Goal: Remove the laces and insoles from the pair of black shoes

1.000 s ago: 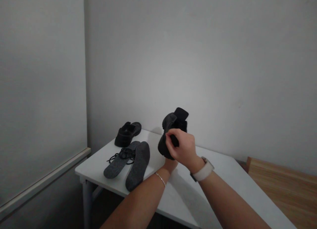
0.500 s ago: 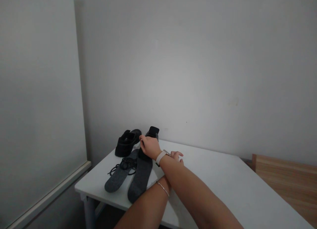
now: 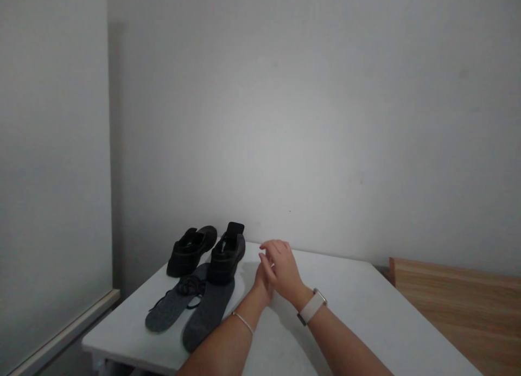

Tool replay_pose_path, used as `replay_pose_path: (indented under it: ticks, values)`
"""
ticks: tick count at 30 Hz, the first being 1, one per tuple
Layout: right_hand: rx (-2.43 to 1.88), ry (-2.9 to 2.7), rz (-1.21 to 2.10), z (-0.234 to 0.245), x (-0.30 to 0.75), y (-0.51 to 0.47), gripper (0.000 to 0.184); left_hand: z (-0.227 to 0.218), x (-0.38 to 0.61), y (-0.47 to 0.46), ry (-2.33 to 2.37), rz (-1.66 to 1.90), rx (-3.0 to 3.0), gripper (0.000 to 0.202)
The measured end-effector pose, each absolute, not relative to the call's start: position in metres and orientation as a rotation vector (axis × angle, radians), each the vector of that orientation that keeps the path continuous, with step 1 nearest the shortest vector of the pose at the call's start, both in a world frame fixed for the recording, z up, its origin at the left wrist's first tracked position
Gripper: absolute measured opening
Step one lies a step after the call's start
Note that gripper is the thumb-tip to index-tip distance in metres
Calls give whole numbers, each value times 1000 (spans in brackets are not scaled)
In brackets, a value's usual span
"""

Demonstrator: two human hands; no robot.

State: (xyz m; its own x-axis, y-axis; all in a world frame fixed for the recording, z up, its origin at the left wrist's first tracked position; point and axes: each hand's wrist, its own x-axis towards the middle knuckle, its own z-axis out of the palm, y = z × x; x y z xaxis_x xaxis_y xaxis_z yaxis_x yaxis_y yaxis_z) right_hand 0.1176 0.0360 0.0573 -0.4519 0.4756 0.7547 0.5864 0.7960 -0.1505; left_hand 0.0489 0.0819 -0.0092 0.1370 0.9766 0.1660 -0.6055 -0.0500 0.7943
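Observation:
My right hand (image 3: 283, 265), with a watch on the wrist, hovers above the white table (image 3: 345, 305), thumb and fingers loosely apart and nothing visible in them. Behind it and partly covered is my left hand (image 3: 264, 286); its fingers are hidden. To their left stands one black shoe (image 3: 226, 259), its tongue raised. Another black shoe (image 3: 189, 254) is farther left. In front of the shoes lie two grey insoles, a left one (image 3: 165, 313) and a right one (image 3: 207, 316). Bundled black shoelaces (image 3: 191, 285) rest on the left insole.
A pale wall (image 3: 285, 121) rises behind the table. At the left is a white panel (image 3: 52, 148) with a ledge along its bottom. A wood-grain board (image 3: 456, 305) stands beyond the table's right edge.
My right hand has moved from the right-hand shoe rightward to beside my left hand. My arms are uncrossed. The camera view has shifted, and the shoes appear lower and farther left.

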Motion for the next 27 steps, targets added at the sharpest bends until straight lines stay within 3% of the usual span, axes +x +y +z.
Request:
replay_pose_path:
  ticks: [3,5,7,10,17,27]
  values:
    - [-737,-2283,-148,33,148,37,42,1,49,72,405,1255,805,83]
    - [-740,-2377,-142,19,151,39,60,6,48,65,328,1176,752,93]
    - [-784,-2424,-112,10,146,38,75,10,46,60,268,1155,666,90]
    - [-858,-2487,-8,7,135,34,91,12,43,57,246,1185,570,70]
    - [-837,-2603,108,16,128,17,66,11,42,63,330,1147,602,60]
    - [-847,-2573,67,14,124,12,63,16,34,61,350,1030,673,58]
